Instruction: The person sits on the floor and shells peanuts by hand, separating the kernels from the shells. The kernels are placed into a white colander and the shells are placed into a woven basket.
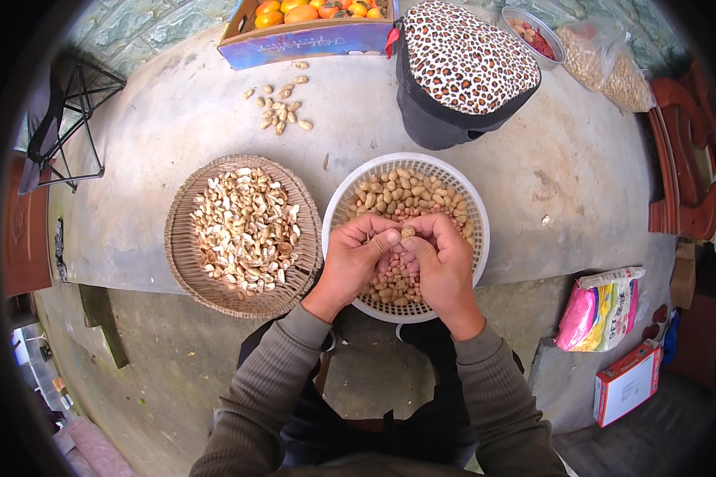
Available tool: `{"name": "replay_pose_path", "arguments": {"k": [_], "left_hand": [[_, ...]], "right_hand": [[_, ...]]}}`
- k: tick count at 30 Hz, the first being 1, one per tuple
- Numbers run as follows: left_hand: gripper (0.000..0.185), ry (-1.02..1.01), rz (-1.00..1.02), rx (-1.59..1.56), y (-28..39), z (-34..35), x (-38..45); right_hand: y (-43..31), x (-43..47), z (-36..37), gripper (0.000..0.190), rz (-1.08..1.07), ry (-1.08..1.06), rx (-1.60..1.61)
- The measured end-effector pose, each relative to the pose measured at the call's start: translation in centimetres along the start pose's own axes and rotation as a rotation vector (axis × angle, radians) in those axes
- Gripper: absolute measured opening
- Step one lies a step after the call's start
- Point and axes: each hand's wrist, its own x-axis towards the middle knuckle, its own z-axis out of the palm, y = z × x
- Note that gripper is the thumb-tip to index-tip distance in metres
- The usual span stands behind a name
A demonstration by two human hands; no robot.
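Observation:
Both of my hands meet over a white plastic colander. Between the thumbs and fingertips of my left hand and my right hand is a peanut in its shell. Beneath them, unshelled peanuts fill the far side of the colander. Pink shelled peanut kernels lie in the middle, partly hidden by my hands. To the left stands a round woven basket with a heap of broken peanut shells.
Loose peanuts lie on the concrete ledge near a cardboard box of orange fruit. A black container with a leopard-print cover, a bowl and a bag of peanuts stand at back right. A printed bag lies at right.

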Motion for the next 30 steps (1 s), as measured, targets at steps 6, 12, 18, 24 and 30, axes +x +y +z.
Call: {"name": "replay_pose_path", "arguments": {"k": [6,12,18,24,30], "left_hand": [[0.010,0.030,0.035,0.058,-0.4,-0.1,0.0],[0.025,0.007,0.089,0.073,0.2,0.8,-0.2],[0.031,-0.015,0.182,0.217,-1.3,0.2,-0.5],[0.025,0.006,0.177,0.192,-0.9,0.5,-0.9],[0.016,0.015,0.290,0.415,0.5,-0.2,-0.3]], "right_hand": [[0.7,0.2,-0.5,0.011,-0.034,-0.062,0.029],[0.3,0.0,-0.5,0.011,0.024,0.005,0.000],[1.5,-0.5,-0.2,0.008,-0.031,-0.012,-0.033],[1.6,-0.6,0.0,0.006,-0.108,-0.003,-0.095],[1.2,-0.3,0.3,0.010,-0.195,0.049,-0.228]]}}
